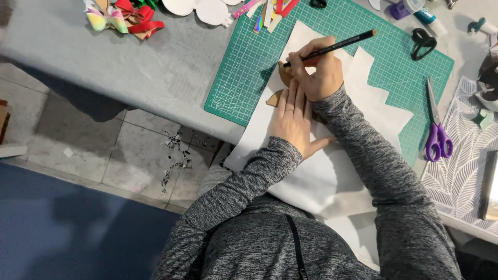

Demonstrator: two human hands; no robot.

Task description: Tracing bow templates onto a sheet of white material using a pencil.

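Note:
My right hand point(322, 75) grips a black pencil point(342, 44), its tip down on a brown cardboard shape point(283, 75). That shape lies on a large white sheet point(332, 171) spread over the green cutting mat point(332, 26). My left hand point(294, 119) lies flat with fingers together, pressing on the brown shape, part of which point(274, 98) pokes out beside the fingers. A ring sits on one left finger. Both grey sleeves cross the sheet toward me.
Purple-handled scissors point(437, 129) lie right of the sheet. Black scissors point(423, 41), glue bottles point(415, 10), colourful bows point(124, 15) and white cut-outs point(202, 9) sit along the far edge. A leaf-patterned mat point(461, 171) is at right. Paper scraps point(176, 155) litter the tiled floor.

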